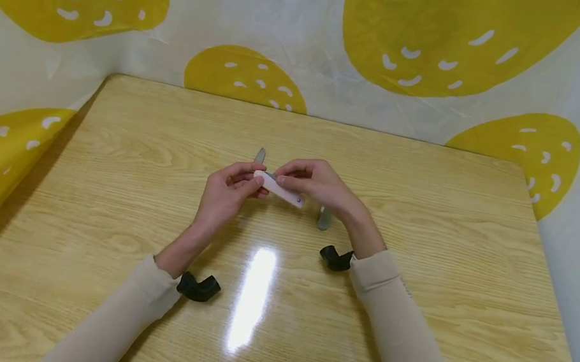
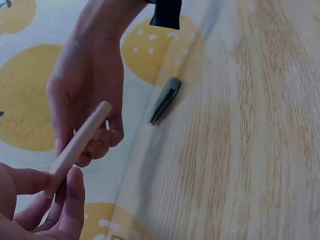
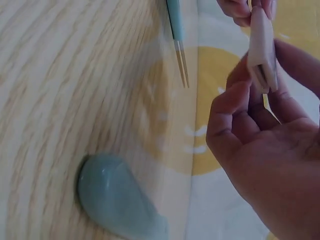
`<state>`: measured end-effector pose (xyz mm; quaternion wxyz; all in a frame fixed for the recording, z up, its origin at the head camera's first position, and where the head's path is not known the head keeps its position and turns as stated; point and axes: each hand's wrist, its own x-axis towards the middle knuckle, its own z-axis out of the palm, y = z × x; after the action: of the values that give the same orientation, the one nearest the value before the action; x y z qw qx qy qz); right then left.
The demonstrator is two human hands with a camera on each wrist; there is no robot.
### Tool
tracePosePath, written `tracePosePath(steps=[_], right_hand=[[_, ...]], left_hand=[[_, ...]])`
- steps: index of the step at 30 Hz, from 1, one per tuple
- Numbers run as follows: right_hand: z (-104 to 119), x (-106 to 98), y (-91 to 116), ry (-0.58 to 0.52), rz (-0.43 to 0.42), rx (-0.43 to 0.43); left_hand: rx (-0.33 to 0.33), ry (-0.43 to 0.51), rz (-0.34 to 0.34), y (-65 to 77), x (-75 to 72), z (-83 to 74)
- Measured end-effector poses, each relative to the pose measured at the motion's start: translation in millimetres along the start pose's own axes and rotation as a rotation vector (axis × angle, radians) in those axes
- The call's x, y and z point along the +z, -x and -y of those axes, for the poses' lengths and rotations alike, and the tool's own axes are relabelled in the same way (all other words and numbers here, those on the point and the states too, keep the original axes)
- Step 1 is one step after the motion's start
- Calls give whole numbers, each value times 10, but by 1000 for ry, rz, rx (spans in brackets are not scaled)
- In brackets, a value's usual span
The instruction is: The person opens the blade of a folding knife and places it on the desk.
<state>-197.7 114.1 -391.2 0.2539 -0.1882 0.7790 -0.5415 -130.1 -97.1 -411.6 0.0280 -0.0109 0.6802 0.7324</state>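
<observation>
At the centre of the head view, a flat, elongated pale pink piece [image 1: 283, 191], smooth and rounded at the ends, is held above a pale wood-grain desk [image 1: 144, 213], slanting down toward the right. The left hand [image 1: 221, 200] pinches its left end between thumb and fingers, while the right hand [image 1: 324, 184] grips it with bent thumb and fingers along the upper edge, where a narrow dark grey strip [image 1: 271, 176] shows. A small purple dot [image 1: 299, 200] marks the pink piece near its lower right end; the right wrist view shows a slot in the end facing that camera. On the desk near the right wrist lies a tapered grey-green piece with a rounded end [image 1: 325, 219]. A slim blue-green handle with two thin prongs [image 3: 174, 22] rests at the top centre of the right wrist view, cut off by the frame edge. Beige sleeves [image 1: 400, 333] cover both forearms, a curved black part [image 1: 198, 288] beside each cuff. White fabric with large yellow prints [image 1: 465, 44] spans the top of the head view.
</observation>
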Motion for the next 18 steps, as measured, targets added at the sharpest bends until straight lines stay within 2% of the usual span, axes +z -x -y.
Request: tracePosePath(steps=[13,18], right_hand=[[116,69,-13,75,14,-44],[115,70,-7,67,-22,-38]], left_hand=[[-2,41,8,15,-9,12],[-31,38,-16,20,-4,-11]])
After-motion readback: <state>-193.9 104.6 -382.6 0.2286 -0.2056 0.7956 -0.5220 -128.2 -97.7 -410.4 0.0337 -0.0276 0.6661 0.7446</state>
